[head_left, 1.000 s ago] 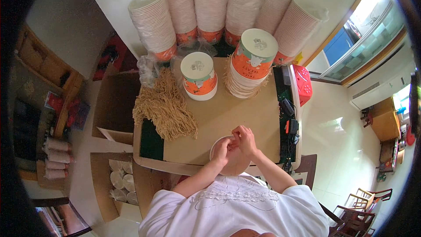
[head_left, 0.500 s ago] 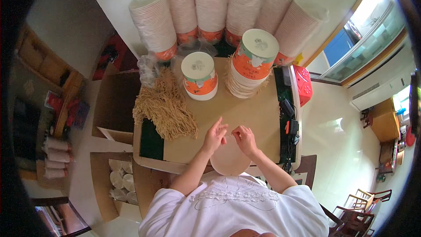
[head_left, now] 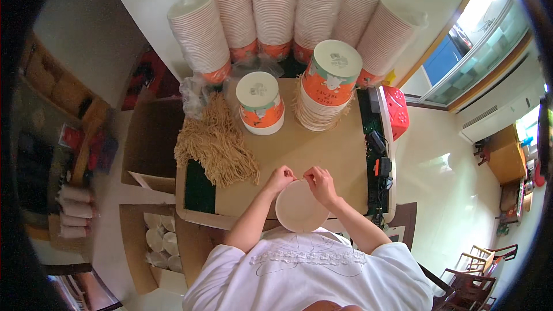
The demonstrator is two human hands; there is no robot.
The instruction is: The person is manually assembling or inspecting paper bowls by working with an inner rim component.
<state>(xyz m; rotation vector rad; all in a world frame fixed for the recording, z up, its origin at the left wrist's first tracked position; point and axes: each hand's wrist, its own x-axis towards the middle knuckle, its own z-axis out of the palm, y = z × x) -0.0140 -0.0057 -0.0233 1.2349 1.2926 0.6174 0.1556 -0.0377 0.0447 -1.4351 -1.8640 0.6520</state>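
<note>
In front of my chest sits a white paper bucket (head_left: pixel 301 206), its round open mouth facing up at me. My left hand (head_left: pixel 280 179) is closed in a pinch at the bucket's far left rim. Close beside it, my right hand (head_left: pixel 320 185) pinches at the far right rim, the fingertips of both nearly meeting. Whatever thin thing lies between the fingers is too small to make out. Beyond my left hand is a heap of tan twine cords (head_left: pixel 218 144). An orange and green printed paper bucket (head_left: pixel 262 109) stands upside down past the hands.
A nested stack of upturned buckets (head_left: pixel 329 83) has cords hanging about it. Tall wrapped stacks of white buckets (head_left: pixel 273 8) line the wall. Black adapters (head_left: pixel 383 167) and cables lie along the table's right edge. An open carton (head_left: pixel 135 242) with white rolled items is at the left.
My left hand has gone from fingers raised and spread to a pinch at the rim, closer to the bucket. The right hand stays almost in place, and the bucket's mouth shows more fully.
</note>
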